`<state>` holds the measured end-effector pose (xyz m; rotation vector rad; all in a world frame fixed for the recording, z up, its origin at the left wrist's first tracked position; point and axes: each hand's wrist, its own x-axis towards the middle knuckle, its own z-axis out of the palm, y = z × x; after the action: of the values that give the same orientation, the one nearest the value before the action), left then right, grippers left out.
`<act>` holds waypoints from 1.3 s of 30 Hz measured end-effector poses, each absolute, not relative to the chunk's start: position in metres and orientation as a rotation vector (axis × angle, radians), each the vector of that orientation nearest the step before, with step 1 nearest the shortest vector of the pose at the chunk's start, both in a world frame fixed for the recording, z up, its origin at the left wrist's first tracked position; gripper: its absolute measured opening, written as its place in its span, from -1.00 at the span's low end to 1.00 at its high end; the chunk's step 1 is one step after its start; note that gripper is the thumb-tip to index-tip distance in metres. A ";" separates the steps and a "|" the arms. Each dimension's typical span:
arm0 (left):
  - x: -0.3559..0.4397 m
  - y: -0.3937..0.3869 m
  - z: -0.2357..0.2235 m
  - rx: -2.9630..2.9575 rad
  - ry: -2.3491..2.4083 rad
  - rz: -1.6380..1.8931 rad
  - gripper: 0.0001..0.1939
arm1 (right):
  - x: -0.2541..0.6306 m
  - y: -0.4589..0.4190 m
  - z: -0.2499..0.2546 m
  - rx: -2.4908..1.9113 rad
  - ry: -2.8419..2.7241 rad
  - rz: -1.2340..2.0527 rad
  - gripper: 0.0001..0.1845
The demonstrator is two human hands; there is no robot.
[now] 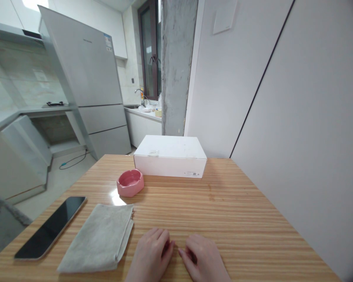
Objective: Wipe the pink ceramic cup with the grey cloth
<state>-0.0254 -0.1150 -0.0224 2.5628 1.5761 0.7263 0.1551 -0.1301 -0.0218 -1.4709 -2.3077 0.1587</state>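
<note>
My left hand (153,250) rests near the table's front edge with its fingers curled in, and nothing shows in it. Beside it, a small gap away, my right hand (204,256) lies in the same curled pose, also with nothing visible inside. A folded grey-green cloth (98,239) lies just left of my left hand, not touching it. Farther left is a smartphone (53,227) with a dark screen. Beyond the cloth stands a pink ashtray (131,184) with notches in its rim. Behind and right of that is a closed white box (170,156).
The wood-grain table (238,219) narrows toward the back. A white wall panel (306,129) runs along its right side. Past the table are a grey fridge (85,74), a sink counter (144,121) with a faucet, and a concrete pillar (178,66).
</note>
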 end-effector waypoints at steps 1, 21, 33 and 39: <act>-0.025 -0.115 -0.022 2.562 1.577 0.723 -0.84 | 0.155 -0.130 -0.022 -1.472 -2.305 0.159 -0.77; -0.025 -0.116 -0.020 2.571 1.581 0.693 -0.83 | 0.155 -0.130 -0.021 -1.420 -2.324 0.087 -0.78; -0.022 -0.116 -0.021 2.573 1.585 0.744 -0.84 | 0.152 -0.133 -0.018 -1.461 -2.303 0.131 -0.81; -0.046 -0.109 0.026 2.477 1.524 0.862 -0.90 | 0.152 -0.135 -0.015 -1.486 -2.287 0.240 -0.84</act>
<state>-0.0456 -0.1086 0.0257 2.4766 1.5245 0.8622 0.1521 -0.1348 -0.0150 -1.4859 -2.2869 0.2401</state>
